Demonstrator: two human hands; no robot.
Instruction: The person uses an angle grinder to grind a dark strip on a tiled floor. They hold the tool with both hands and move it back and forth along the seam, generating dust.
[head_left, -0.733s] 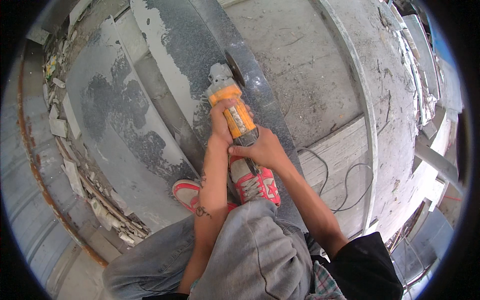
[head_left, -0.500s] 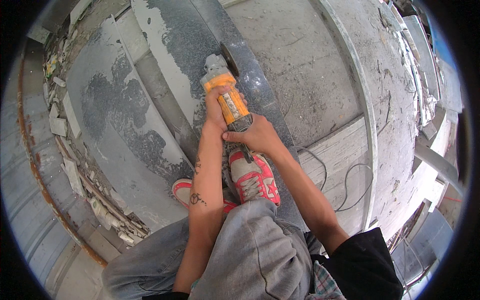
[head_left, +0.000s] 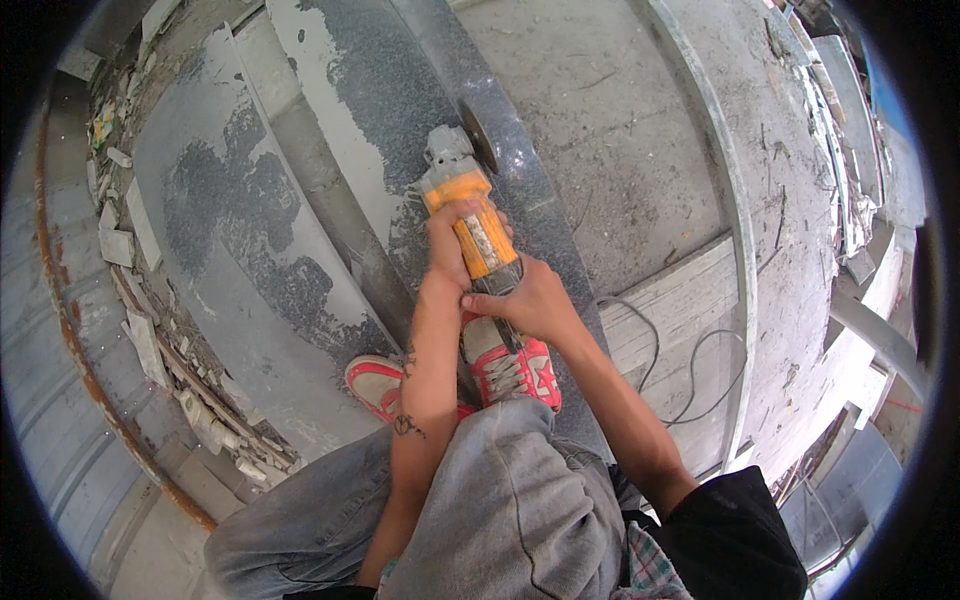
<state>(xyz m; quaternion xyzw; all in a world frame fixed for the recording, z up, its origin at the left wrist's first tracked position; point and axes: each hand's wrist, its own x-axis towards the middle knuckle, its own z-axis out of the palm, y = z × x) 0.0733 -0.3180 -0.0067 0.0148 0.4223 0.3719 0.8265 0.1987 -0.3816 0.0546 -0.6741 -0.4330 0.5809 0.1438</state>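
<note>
Both my hands hold an orange angle grinder (head_left: 482, 240) with a grey, dusty head. My left hand (head_left: 450, 245) wraps round the orange body. My right hand (head_left: 538, 300) closes round the dark rear end, thumb toward my left wrist. On the right side of the head a round, brownish disc (head_left: 480, 138) stands on edge at the surface of a long dark stone slab (head_left: 535, 170). Whether it bites into the stone I cannot see. A thin straight line runs along the slab beyond the disc. My red and white shoe (head_left: 505, 370) is just below the grinder.
Left of the slab lies a wide grey panel (head_left: 235, 220) with patchy dark areas. A grey cord (head_left: 692, 370) curls on the right, near a pale board (head_left: 670, 300) and a long metal rail (head_left: 725, 190). Broken stone pieces (head_left: 145, 350) pile up at far left.
The grinder, with both hands on it, has come nearer to me and slightly right along the slab. My left forearm has shifted down and right with it.
</note>
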